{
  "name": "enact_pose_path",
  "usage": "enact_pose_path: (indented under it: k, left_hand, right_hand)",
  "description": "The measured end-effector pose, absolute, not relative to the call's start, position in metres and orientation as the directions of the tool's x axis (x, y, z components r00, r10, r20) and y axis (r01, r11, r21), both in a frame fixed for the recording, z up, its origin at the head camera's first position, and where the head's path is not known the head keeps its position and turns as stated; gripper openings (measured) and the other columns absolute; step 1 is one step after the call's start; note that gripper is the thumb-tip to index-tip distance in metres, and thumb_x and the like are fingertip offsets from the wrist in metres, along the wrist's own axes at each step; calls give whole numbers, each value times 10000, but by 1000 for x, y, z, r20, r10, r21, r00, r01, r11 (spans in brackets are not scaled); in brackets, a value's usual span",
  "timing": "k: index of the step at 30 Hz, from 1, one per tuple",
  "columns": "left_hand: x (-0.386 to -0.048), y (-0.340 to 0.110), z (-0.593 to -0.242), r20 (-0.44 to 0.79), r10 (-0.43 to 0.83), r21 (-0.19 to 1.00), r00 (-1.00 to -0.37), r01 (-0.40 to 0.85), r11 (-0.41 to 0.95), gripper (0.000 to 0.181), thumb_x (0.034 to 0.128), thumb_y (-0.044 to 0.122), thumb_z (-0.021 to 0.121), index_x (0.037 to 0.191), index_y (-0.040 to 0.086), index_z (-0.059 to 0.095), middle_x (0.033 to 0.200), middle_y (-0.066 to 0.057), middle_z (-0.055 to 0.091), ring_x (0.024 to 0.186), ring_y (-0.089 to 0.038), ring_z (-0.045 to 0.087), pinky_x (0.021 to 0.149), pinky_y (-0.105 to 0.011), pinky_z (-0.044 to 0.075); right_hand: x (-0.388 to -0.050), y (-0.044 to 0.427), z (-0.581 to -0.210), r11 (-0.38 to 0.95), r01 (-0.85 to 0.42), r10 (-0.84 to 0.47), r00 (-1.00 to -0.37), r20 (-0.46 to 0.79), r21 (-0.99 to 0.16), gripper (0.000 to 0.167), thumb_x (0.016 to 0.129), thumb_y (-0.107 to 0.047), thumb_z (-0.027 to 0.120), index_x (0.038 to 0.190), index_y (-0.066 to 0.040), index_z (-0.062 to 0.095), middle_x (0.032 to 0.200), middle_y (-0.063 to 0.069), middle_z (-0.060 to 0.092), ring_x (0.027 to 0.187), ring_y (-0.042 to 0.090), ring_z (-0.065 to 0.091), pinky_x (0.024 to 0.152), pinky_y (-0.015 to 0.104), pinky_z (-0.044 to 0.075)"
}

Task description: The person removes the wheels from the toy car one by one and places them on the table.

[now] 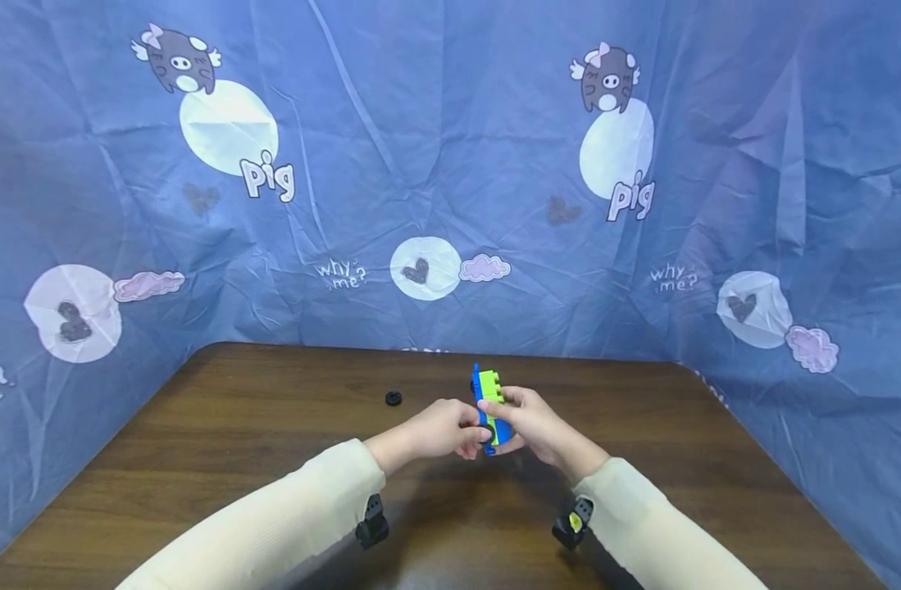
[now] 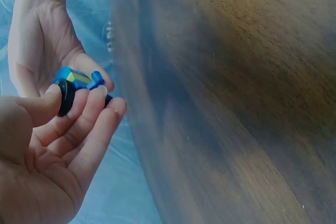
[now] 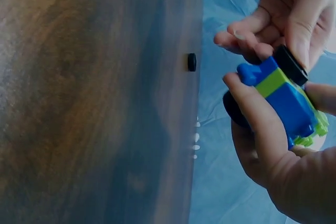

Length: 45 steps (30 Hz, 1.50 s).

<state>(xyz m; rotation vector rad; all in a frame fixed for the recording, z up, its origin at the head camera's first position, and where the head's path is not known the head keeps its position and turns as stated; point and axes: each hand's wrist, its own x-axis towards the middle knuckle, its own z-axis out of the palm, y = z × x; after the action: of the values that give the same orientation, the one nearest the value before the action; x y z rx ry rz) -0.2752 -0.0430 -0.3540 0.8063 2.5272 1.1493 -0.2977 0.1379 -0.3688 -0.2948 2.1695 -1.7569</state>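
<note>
A blue and lime-green toy block vehicle (image 1: 490, 385) (image 3: 291, 107) is held above the table by the right hand (image 1: 539, 428) (image 3: 283, 166), its fingers curled round the body. The left hand (image 1: 443, 428) (image 2: 47, 166) pinches a black wheel (image 2: 66, 98) (image 3: 290, 65) between thumb and fingers, against the vehicle's side. Whether that wheel is fixed to the body cannot be told. In the right wrist view another black wheel (image 3: 234, 109) shows at the opposite side, partly behind the right fingers. Lime-green studs stick out at one end of the vehicle.
One loose black wheel (image 1: 393, 398) (image 3: 192, 62) lies on the brown wooden table (image 1: 273, 418), left of the hands in the head view. A blue patterned cloth (image 1: 435, 164) hangs behind and beside the table.
</note>
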Motion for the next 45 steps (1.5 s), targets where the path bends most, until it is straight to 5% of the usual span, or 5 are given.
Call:
enact_pose_path:
  k: [10,18,29,36,45]
  left_hand:
    - [-275,-43,-356,33,539,755,-841,375,538,244,944,199,635,840,-14,694,697,-80,688,656,-185,678,696,-402,609]
    - [-275,-47,-361,7,527,883,-850,252,395,210,966,141,595,905,-40,683,783,-120,705,706,-155,691,726,-381,611]
    - [-272,-48,-357,24,568,857,-823,309,412,211,983,162,572,889,-7,654,770,-101,687,693,-139,671,715,-387,612]
    - [-269,-46,-353,30,575,859,-818,316,404,205,973,158,587,900,-20,658,771,-136,689,706,-184,690,718,-382,613]
    - [-270,-46,-355,56,561,814,-826,363,453,207,962,187,610,840,32,672,712,-65,679,667,-133,664,717,-405,608]
  right_hand:
    - [-299,137,-368,225,42,-375,-918,-126,-973,413,964,-226,602,1198,102,513,885,93,661,736,178,684,657,419,614]
    - [-300,140,-364,212,106,-422,-887,-189,-972,494,956,-301,604,1241,88,494,953,86,682,832,177,685,792,467,596]
    - [-305,151,-373,110,110,-598,-786,-154,-988,421,1033,-312,461,1258,44,459,964,21,693,886,162,700,863,427,582]
    - [-303,150,-372,91,112,-613,-777,-144,-990,322,1037,-312,449,1188,-33,506,948,12,686,892,170,697,878,435,572]
    - [-302,151,-372,84,93,-621,-774,-125,-992,339,1030,-303,466,1190,-8,515,937,15,695,866,170,695,842,393,587]
